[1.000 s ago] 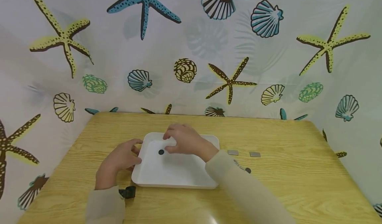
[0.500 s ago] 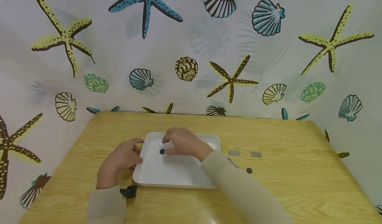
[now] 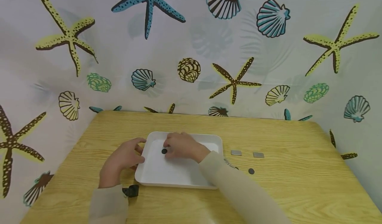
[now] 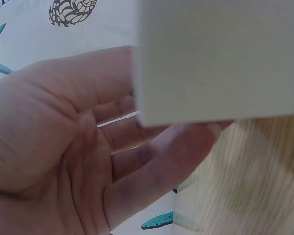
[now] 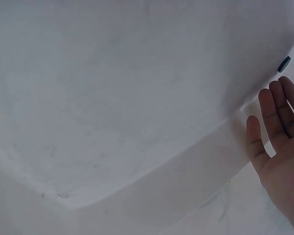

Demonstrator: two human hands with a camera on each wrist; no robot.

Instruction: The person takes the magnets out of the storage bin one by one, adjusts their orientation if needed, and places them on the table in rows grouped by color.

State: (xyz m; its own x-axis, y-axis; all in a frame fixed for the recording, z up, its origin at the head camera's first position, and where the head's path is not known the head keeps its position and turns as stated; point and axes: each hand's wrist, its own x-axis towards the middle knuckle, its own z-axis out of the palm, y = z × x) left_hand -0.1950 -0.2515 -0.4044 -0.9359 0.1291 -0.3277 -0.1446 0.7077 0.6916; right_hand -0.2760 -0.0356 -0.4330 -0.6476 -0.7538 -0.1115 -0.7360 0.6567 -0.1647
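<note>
A shallow white tray [image 3: 179, 179] sits on the wooden table. My left hand [image 3: 123, 156] holds its left side, thumb and fingers curled about the edge; the left wrist view shows the tray's corner [image 4: 220, 63] between them. Inside the tray, toward its left back, lies a small black disc [image 3: 164, 151]. Over it, my right hand [image 3: 182, 146] reaches in with thumb and fingers bent, fingertips right at the disc. From the right wrist, the disc [image 5: 283, 64] appears between thumb and fingers, which stand apart around it.
Right of the tray lie two grey rectangular pieces [image 3: 236, 153] and another dark disc [image 3: 251, 171]. A further dark disc and a small silvery coiled item [image 3: 229, 163] are partly behind the right sleeve [image 3: 235, 184]. A patterned cloth [image 3: 167, 51] hangs behind the table [image 3: 283, 190].
My right hand has lowered toward the disc, and its thumb and fingers have drawn closer to it. The left hand stays on the tray's edge. The head view has shifted slightly.
</note>
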